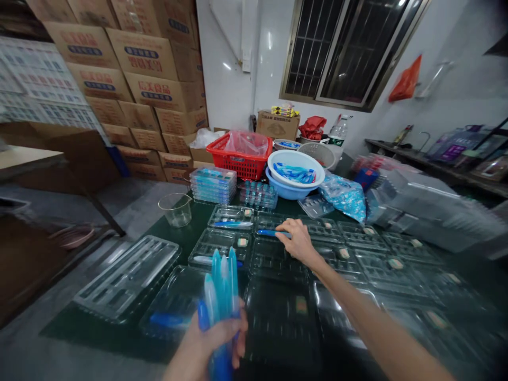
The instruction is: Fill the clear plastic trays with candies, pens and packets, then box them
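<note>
My left hand [202,341] is wrapped round a bundle of slim, pointed, pen-shaped sticks [223,280], light and dark blue, held upright near me. Reaching forward, my right hand [297,241] pinches a dark blue pen-shaped stick [266,233] over a clear plastic tray [260,219] in the back row. To its left, another stick [233,224] lies in a tray. Further sticks lie in nearer trays, including a blurred blue one [170,319] at the lower left. Many trays carry a small pale square [242,242].
Clear trays spread across the dark green table [63,330]. Behind them stand a stack of closed packs [213,186], a red basket [238,159] and a white basin [293,160] of blue sticks. A clear cup [175,210] stands left; stacked plastic trays [428,203] fill the right.
</note>
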A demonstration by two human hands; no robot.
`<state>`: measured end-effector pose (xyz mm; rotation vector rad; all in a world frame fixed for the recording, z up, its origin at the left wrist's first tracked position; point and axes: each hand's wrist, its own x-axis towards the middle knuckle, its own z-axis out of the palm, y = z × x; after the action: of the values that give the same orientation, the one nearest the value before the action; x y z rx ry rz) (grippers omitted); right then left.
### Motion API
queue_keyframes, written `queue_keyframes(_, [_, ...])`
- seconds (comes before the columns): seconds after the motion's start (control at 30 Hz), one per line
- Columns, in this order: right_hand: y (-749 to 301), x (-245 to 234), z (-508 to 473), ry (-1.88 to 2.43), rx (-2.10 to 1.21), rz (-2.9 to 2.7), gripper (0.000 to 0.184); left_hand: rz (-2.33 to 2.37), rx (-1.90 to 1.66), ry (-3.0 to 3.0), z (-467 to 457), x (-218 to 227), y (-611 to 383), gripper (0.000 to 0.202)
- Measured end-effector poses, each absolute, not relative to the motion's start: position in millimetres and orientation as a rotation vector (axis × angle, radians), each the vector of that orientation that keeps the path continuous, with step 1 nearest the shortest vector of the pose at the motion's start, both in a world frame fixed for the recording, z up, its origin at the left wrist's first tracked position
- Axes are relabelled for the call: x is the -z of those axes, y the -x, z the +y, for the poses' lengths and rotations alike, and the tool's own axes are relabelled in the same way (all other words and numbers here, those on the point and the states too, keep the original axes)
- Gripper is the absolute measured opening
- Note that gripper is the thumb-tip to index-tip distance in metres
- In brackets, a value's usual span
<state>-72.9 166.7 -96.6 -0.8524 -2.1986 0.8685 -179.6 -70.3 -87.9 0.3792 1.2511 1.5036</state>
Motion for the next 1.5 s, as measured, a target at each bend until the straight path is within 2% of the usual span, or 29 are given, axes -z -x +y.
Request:
queue_keyframes(0.07, [76, 86, 132, 0.759, -1.066, -2.247, 0.018, 1.213, -1.453, -0.429, -71, 90, 177, 0.03])
queue_keyframes(0.13, [78, 76, 97, 0.595, -1.578, -2.216, 0.024, 1.189, -1.391, -0.487, -72, 92, 174, 0.029])
queue_keyframes(0.2, [77, 71, 73, 0.492, -1.891, -2.12, 0.026, 1.169, -1.339, -0.523, -72, 93, 172, 0.028])
queue_keyframes(0.3, [71, 65, 65, 0.512, -1.991, -1.956, 0.027, 1.167, -1.292, -0.542, -73, 92, 169, 0.023])
queue_keyframes(0.47, [31, 50, 94, 0.652, -1.793, -1.686, 0.022, 1.213, -1.428, -0.52, -77, 86, 178, 0.02])
queue_keyframes(0.63, [-15, 63, 107, 0.771, -1.484, -1.869, 0.016, 1.241, -1.6, -0.419, -85, 87, 195, 0.023])
queue_keyframes(0.87, [2, 116, 118, 0.811, -0.792, -2.312, 0.006, 1.154, -1.53, -0.449, -81, 91, 179, 0.023])
queue_keyframes(1.13, [14, 107, 100, 0.727, -0.454, -2.48, 0.007, 1.126, -1.423, -0.488, -76, 92, 162, 0.027])
queue_keyframes(1.17, [17, 103, 91, 0.722, -0.536, -2.443, 0.009, 1.128, -1.411, -0.495, -75, 92, 160, 0.028])
queue_keyframes(1.23, [26, 93, 70, 0.704, -0.901, -2.325, 0.015, 1.144, -1.384, -0.522, -73, 93, 158, 0.028])
queue_keyframes(1.37, [46, 80, 39, 0.655, -1.621, -2.141, 0.026, 1.187, -1.282, -0.6, -70, 94, 155, 0.016])
queue_keyframes(1.5, [48, 70, 38, 0.671, -1.773, -2.027, 0.024, 1.128, -1.327, -0.56, -73, 93, 158, 0.014])
